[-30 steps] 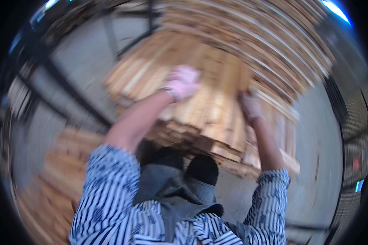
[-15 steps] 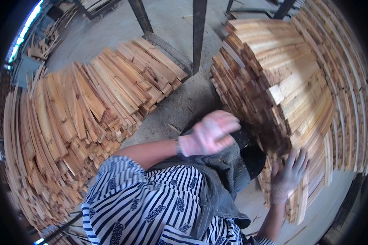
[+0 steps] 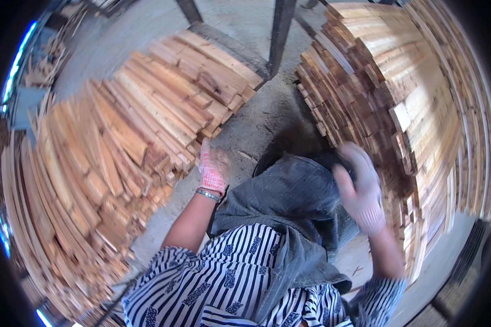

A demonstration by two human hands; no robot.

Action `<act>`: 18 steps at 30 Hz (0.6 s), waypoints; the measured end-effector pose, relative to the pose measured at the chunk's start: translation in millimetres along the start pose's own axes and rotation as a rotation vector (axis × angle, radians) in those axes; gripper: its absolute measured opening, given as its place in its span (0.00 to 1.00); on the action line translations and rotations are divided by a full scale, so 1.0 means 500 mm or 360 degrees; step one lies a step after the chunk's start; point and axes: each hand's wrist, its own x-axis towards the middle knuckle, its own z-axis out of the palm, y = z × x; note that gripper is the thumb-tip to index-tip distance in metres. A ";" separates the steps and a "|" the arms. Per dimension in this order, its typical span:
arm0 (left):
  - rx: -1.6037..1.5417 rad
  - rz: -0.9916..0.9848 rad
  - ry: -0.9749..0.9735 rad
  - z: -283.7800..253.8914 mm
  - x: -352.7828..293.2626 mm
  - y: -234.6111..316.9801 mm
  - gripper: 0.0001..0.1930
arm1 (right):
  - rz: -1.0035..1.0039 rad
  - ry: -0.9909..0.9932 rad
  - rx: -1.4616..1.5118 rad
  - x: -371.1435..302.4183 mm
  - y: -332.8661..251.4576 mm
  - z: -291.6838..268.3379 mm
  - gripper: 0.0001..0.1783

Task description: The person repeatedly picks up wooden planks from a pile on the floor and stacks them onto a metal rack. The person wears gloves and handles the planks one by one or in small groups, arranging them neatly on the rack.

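Note:
My left hand (image 3: 214, 168), in a pink-and-white work glove, is beside the near ends of the left pile of wooden boards (image 3: 139, 117). Its thumb is raised and its blurred fingers look apart, with nothing visible in them. My right hand (image 3: 362, 189), in a pale glove, hovers over my lap beside the right stack of boards (image 3: 365, 98). Thumb and fingers are spread, and it holds nothing. The left pile's boards lie loosely and unevenly, fanned out. In the right stack they are laid closely in level layers, with dark end faces towards me.
Dark metal posts (image 3: 281, 41) stand beyond the gap between the piles. Another tall row of stacked boards (image 3: 466, 109) rises at the far right. Scrap wood (image 3: 43, 71) lies at the far left, and a small chip (image 3: 247, 156) is on the concrete floor.
My left hand has swung left from above my lap to the left pile. My right hand has come off the right stack's near end, towards my lap. The view has shifted slightly.

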 end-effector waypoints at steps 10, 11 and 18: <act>-0.0189 -0.0498 0.0017 0.090 0.114 0.005 0.45 | 0.1234 -0.0150 0.0754 0.451 0.062 0.487 0.42; -0.0188 -0.0503 0.0131 0.093 0.130 0.005 0.51 | 0.1295 -0.0076 0.0803 0.466 0.073 0.513 0.43; -0.0362 -0.0384 0.0489 0.132 0.253 0.001 0.57 | 0.1381 -0.0022 0.0874 0.507 0.141 0.608 0.46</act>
